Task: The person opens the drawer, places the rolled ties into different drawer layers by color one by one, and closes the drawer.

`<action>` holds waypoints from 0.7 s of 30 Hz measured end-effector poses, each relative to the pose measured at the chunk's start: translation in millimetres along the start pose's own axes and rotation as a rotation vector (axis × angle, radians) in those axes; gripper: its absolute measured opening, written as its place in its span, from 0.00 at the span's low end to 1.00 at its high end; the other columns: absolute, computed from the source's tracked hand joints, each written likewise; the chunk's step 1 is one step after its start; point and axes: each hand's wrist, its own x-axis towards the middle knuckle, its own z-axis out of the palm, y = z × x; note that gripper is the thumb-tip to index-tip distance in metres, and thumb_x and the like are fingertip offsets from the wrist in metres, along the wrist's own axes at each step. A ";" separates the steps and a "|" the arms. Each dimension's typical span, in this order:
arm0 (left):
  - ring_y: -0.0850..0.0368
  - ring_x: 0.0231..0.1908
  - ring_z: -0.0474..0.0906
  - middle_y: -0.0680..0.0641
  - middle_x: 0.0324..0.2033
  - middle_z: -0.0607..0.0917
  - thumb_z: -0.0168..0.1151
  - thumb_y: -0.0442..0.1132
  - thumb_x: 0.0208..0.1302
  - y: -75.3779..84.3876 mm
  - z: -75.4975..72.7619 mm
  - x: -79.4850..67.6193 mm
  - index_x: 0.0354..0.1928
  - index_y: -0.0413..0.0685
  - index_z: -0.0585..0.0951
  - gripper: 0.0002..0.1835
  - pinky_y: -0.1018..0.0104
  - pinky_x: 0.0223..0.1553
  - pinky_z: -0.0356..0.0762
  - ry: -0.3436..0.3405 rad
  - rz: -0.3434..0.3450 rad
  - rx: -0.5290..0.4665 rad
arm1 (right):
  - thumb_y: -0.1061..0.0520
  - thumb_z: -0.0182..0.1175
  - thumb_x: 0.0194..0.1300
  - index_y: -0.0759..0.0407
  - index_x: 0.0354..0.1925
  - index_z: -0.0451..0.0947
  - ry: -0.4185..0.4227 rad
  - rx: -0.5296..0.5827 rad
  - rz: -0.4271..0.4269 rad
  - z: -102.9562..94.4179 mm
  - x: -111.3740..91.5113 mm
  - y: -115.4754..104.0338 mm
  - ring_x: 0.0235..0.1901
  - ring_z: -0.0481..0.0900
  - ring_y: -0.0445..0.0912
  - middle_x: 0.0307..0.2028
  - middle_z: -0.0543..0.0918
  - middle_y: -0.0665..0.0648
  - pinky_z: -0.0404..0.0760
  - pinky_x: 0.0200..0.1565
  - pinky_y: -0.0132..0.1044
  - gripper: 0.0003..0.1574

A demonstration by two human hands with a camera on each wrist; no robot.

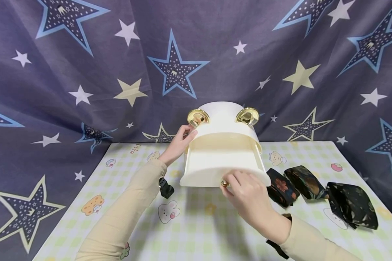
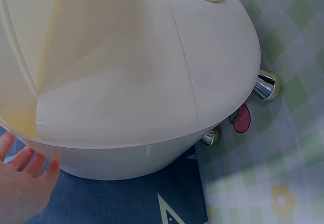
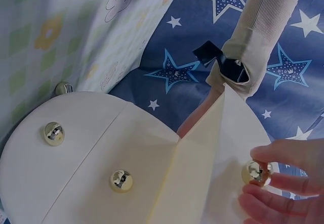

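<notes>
A white rounded cabinet [image 1: 220, 110] with two gold ear-shaped pieces on top stands at the back of the table. Its top drawer [image 1: 199, 177] is pulled out toward me, and the pale inside shows. With thumb and fingers, my right hand [image 1: 249, 197] pinches the gold knob [image 1: 224, 183] on the drawer front; the right wrist view shows this knob [image 3: 254, 173] between the fingertips. My left hand [image 1: 179, 143] rests against the cabinet's left side, its fingers loosely bent at the edge. Lower drawers with gold knobs [image 3: 121, 181] are closed in the right wrist view.
Three dark patterned folded cloth-like bundles [image 1: 282, 186] lie on the table to the right of the cabinet. A checked cloth with cartoon prints covers the table [image 1: 143, 224]. Behind it hangs a dark star-patterned curtain [image 1: 215, 83]. Short metallic feet [image 2: 267, 85] support the cabinet.
</notes>
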 end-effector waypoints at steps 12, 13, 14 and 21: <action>0.49 0.61 0.56 0.39 0.58 0.61 0.46 0.41 0.67 0.4 0.0 0.4 0.55 0.35 0.61 0.20 0.60 0.64 0.54 -0.002 -0.004 0.000 | 0.62 0.62 0.40 0.58 0.23 0.73 -0.031 -0.017 0.012 -3.6 -4.2 -3.6 0.17 0.71 0.45 0.20 0.75 0.51 0.72 0.17 0.33 0.07; 0.49 0.61 0.56 0.39 0.58 0.61 0.46 0.41 0.67 0.4 0.1 0.3 0.55 0.35 0.61 0.20 0.60 0.64 0.55 -0.001 -0.004 0.002 | 0.62 0.61 0.41 0.58 0.23 0.73 -0.033 -0.017 0.013 -4.0 -4.4 -3.9 0.17 0.71 0.45 0.20 0.75 0.51 0.72 0.18 0.33 0.07; 0.49 0.61 0.56 0.39 0.58 0.61 0.46 0.41 0.67 0.4 0.2 0.3 0.54 0.35 0.61 0.20 0.60 0.63 0.55 -0.001 -0.004 0.002 | 0.61 0.61 0.41 0.58 0.23 0.73 -0.032 -0.017 0.013 -4.3 -4.8 -4.1 0.17 0.71 0.45 0.20 0.75 0.51 0.72 0.17 0.33 0.07; 0.49 0.61 0.56 0.39 0.58 0.61 0.45 0.41 0.67 0.0 -0.1 -0.3 0.55 0.35 0.61 0.20 0.61 0.64 0.55 -0.001 -0.004 0.013 | 0.59 0.57 0.47 0.58 0.24 0.73 -0.032 -0.011 0.010 -5.5 -6.9 -5.7 0.16 0.71 0.46 0.21 0.75 0.51 0.71 0.17 0.34 0.03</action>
